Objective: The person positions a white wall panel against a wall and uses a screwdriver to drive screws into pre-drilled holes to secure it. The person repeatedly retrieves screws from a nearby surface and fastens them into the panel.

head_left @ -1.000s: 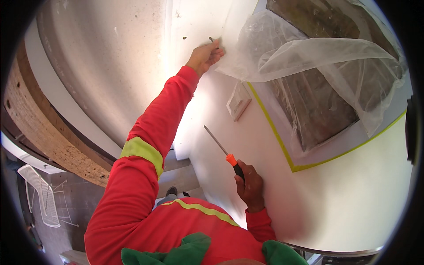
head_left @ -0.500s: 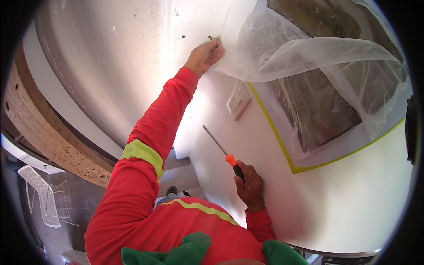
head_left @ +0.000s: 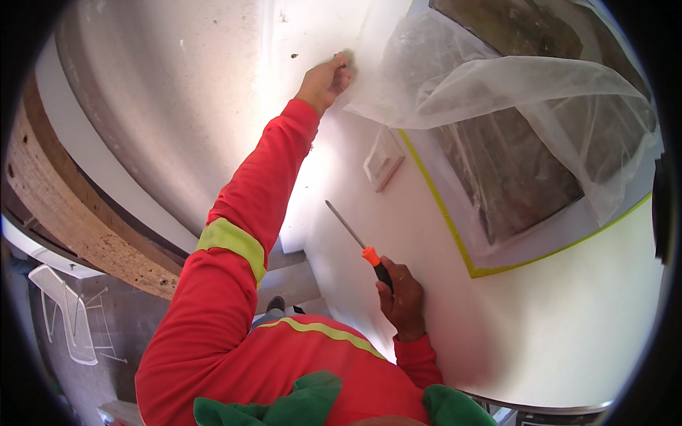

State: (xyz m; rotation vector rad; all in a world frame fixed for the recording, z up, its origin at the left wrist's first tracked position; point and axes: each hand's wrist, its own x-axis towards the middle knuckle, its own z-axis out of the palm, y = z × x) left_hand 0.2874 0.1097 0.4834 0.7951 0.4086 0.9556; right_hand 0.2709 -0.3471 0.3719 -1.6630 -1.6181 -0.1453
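Observation:
My left hand (head_left: 327, 82) is stretched up to the white wall (head_left: 376, 32). Its fingers are pinched together at the surface, over the spot where a small dark mark showed; whatever they hold is too small to make out. Lower down, my right hand (head_left: 405, 302) grips a screwdriver (head_left: 371, 257) by its orange and black handle. The metal shaft slants up and left, its tip apart from the wall fittings. To the left of my left fingertips is a small dark hole (head_left: 294, 55) in the wall.
Clear plastic sheeting (head_left: 526, 85) hangs over a dark panel (head_left: 511, 170) edged with yellow-green tape (head_left: 455, 241). A white square wall plate (head_left: 383, 160) sits beside it. At left are a curved wooden beam (head_left: 85, 199) and, below, a white wire chair (head_left: 67, 312).
My left fingertips have shifted slightly up and now cover the small dark mark on the wall. My right hand and the screwdriver have hardly moved.

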